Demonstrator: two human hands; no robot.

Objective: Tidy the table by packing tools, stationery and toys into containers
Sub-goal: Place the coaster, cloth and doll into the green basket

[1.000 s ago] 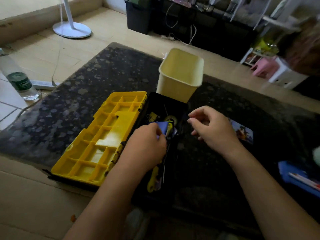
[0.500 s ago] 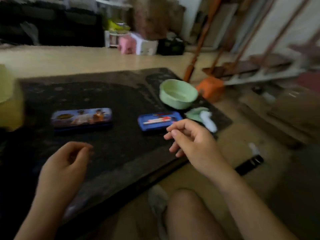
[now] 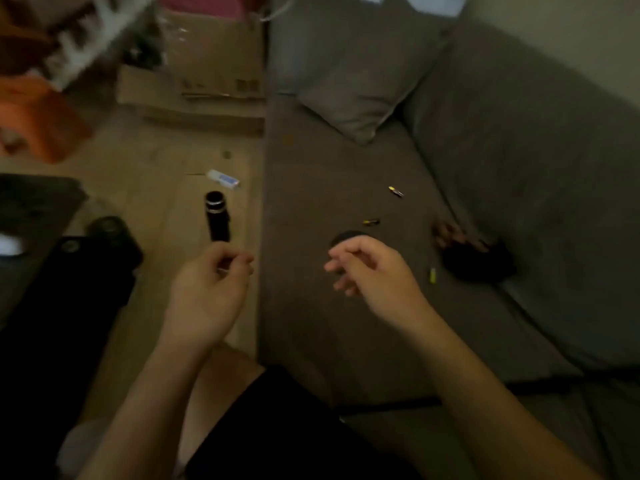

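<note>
The view faces a grey sofa (image 3: 346, 323), not the table. Three small battery-like things lie on its seat: one (image 3: 396, 191) farther back, one (image 3: 371, 222) just beyond my right hand, and a yellow-green one (image 3: 433, 275) to its right. A flat black round thing (image 3: 346, 235) shows partly behind my right fingers. My right hand (image 3: 374, 268) hovers over the seat with fingers loosely curled and holds nothing. Over the sofa's left edge, my left hand (image 3: 211, 289) hangs loosely curled and looks empty. The toolbox and containers are out of view.
A black flask (image 3: 217, 216) and a white tube (image 3: 223, 178) lie on the floor left of the sofa. A dark bundle (image 3: 478, 261) sits by the backrest, a cushion (image 3: 363, 91) farther back. Cardboard box (image 3: 207, 64) and orange stool (image 3: 38, 123) stand beyond. The table's corner (image 3: 34, 202) is at left.
The view swung right, from the toolbox across the table to the sofa. My left hand let go of the tool it held in the toolbox; both hands now hang in the air.
</note>
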